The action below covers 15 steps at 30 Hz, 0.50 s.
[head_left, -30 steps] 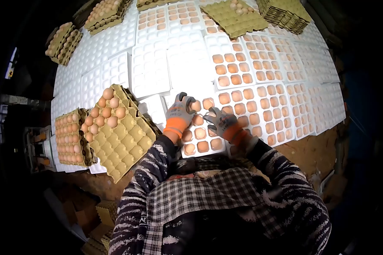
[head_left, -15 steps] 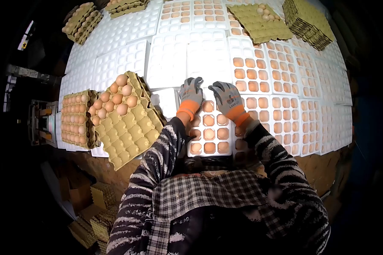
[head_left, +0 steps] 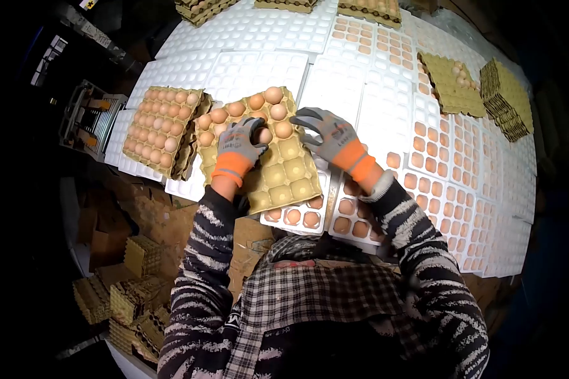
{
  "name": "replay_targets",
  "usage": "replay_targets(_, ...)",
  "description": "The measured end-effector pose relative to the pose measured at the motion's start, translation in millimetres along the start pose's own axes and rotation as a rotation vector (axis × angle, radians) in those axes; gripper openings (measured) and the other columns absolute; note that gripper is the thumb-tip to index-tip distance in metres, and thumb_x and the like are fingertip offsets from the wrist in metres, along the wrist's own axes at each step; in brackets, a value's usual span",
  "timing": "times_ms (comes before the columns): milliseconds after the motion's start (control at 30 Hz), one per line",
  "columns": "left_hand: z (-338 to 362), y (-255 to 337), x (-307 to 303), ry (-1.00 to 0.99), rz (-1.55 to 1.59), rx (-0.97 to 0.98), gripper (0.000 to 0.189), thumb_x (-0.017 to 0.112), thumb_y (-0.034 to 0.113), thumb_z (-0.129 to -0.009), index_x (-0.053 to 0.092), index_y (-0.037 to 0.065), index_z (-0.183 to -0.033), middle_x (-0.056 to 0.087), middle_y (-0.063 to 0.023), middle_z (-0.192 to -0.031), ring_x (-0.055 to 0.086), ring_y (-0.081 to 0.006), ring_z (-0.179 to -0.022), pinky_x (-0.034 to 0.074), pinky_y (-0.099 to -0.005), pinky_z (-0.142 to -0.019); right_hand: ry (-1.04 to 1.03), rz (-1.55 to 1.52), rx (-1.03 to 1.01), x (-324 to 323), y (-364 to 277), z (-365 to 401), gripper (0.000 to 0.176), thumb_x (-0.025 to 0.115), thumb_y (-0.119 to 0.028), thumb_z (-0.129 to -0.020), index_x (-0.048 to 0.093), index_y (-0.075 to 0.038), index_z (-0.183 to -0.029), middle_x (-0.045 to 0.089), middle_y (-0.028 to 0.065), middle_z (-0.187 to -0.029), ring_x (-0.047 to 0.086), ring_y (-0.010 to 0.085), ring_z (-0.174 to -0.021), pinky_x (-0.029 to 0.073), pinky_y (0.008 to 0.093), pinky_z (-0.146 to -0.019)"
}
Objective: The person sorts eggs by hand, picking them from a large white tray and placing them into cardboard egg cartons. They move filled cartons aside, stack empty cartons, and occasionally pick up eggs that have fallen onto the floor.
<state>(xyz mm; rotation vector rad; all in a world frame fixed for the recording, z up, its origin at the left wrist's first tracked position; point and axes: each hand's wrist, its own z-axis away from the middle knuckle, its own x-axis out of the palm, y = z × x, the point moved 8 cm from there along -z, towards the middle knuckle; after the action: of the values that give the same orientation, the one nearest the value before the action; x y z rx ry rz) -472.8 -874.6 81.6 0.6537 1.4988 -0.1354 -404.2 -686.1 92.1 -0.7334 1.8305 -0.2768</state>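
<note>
A brown pulp egg tray [head_left: 284, 172] lies tilted over a white foam egg tray [head_left: 327, 208], with eggs in its far rows and bare cups nearer me. My left hand [head_left: 237, 146], in a grey and orange glove, reaches into the pulp tray. Its fingers curl round a brown egg [head_left: 265, 135]; whether they hold a second one is hidden. My right hand [head_left: 332, 137], gloved alike, is at the pulp tray's right edge, fingers apart and bent, beside another egg [head_left: 283, 130]. No egg shows in it.
Left of the pulp tray stands a stack of full egg trays [head_left: 161, 126]. White foam trays [head_left: 335, 88] cover the table, many holding eggs on the right. A stack of pulp trays [head_left: 506, 101] is at the far right. More pulp trays [head_left: 142, 256] lie low on the left.
My hands have gone from the foam tray to the pulp tray, which now overlaps that foam tray. My left fingers have closed round an egg. The view has turned left.
</note>
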Motion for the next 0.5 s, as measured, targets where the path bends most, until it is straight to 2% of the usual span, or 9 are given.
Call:
replay_targets(100,-4.8,-9.0,11.8,-0.050,-0.082,0.076,0.041,0.075,0.026,-0.081,0.068,0.015,-0.121,0.067,-0.0065,-0.123,0.062,-0.0263,-0.112,0.048,-0.0399,-0.096,-0.352,0.193,-0.024,61.2,-2.6,-39.9,0.036,0.064,-0.033,-0.091,0.064,-0.021,-0.125,0.063,0.0069,-0.124,0.063,0.0294,-0.111,0.051,0.0412,-0.094)
replay_targets(167,-1.5,-32.5,0.1,0.045,0.340,0.027,0.037,0.072,0.021,-0.084,0.067,0.012,-0.119,0.066,-0.0074,-0.120,0.063,-0.0244,-0.109,0.050,-0.0368,-0.093,-0.507,0.250,0.018,66.1,-1.1,-48.5,0.036,0.062,-0.035,-0.091,0.064,-0.021,-0.124,0.065,0.0079,-0.122,0.063,0.0308,-0.110,0.051,0.0415,-0.095)
replay_targets(200,-2.1,-47.8,-3.9,0.094,0.553,0.005,0.034,0.070,0.019,-0.085,0.067,0.011,-0.118,0.066,-0.0079,-0.119,0.064,-0.0234,-0.107,0.051,-0.0353,-0.091,-0.304,0.019,0.077,45.9,-0.8,-51.3,0.039,0.067,-0.032,-0.089,0.065,-0.018,-0.125,0.067,0.0091,-0.115,0.066,0.0294,-0.106,0.052,0.0398,-0.095)
replay_targets(267,-11.8,-97.8,15.9,0.132,1.416,-0.090,0.031,0.070,0.008,-0.083,0.067,0.006,-0.113,0.064,-0.0095,-0.113,0.063,-0.0243,-0.103,0.053,-0.0340,-0.087,-0.122,-0.649,0.329,32.4,31.5,-50.6,0.044,0.074,-0.028,-0.085,0.066,-0.015,-0.126,0.068,0.0097,-0.115,0.066,0.0252,-0.108,0.052,0.0383,-0.097)
replay_targets(300,-20.2,-91.1,-2.6,0.140,1.089,0.018,0.031,0.071,0.010,-0.082,0.067,0.006,-0.113,0.062,-0.0093,-0.112,0.063,-0.0241,-0.103,0.052,-0.0333,-0.087,-0.032,-0.780,0.389,26.1,36.9,-53.6,0.049,0.080,-0.023,-0.081,0.066,-0.013,-0.127,0.065,0.0091,-0.119,0.063,0.0213,-0.112,0.051,0.0376,-0.098)
replay_targets(333,-25.7,-80.0,-21.6,0.140,0.762,0.114,0.033,0.072,0.013,-0.081,0.067,0.005,-0.112,0.061,-0.0090,-0.110,0.063,-0.0239,-0.103,0.052,-0.0325,-0.087,-0.037,-0.502,0.263,18.6,27.3,-64.5,0.052,0.078,-0.032,-0.083,0.065,-0.013,-0.129,0.064,0.0103,-0.122,0.064,0.0252,-0.111,0.052,0.0380,-0.097)
replay_targets(400,-39.7,-51.6,-14.7,0.066,0.217,0.105,0.040,0.073,0.026,-0.081,0.068,0.011,-0.117,0.059,-0.0087,-0.117,0.060,-0.0297,-0.106,0.051,-0.0452,-0.091,-0.268,-0.044,0.283,36.5,10.6,-80.0,0.049,0.072,-0.036,-0.085,0.064,-0.013,-0.128,0.065,0.0123,-0.121,0.066,0.0309,-0.109,0.052,0.0385,-0.095)
replay_targets(467,-54.7,-23.3,0.6,-0.146,-0.343,0.129,0.043,0.078,0.032,-0.079,0.069,0.011,-0.115,0.058,-0.0109,-0.123,0.061,-0.0315,-0.107,0.051,-0.0434,-0.093,-0.382,0.376,0.371,71.5,21.1,-83.1,0.039,0.064,-0.030,-0.084,0.064,-0.013,-0.119,0.065,0.0123,-0.119,0.065,0.0337,-0.109,0.053,0.0412,-0.093)
replay_targets(500,-62.0,-20.3,2.2,-0.152,-0.364,0.104,0.047,0.080,0.036,-0.077,0.069,0.012,-0.116,0.060,-0.0118,-0.124,0.061,-0.0309,-0.111,0.051,-0.0431,-0.094,-0.395,0.401,0.383,70.6,19.2,-86.2,0.039,0.065,-0.032,-0.083,0.065,-0.013,-0.117,0.066,0.0118,-0.118,0.066,0.0334,-0.108,0.053,0.0412,-0.093)
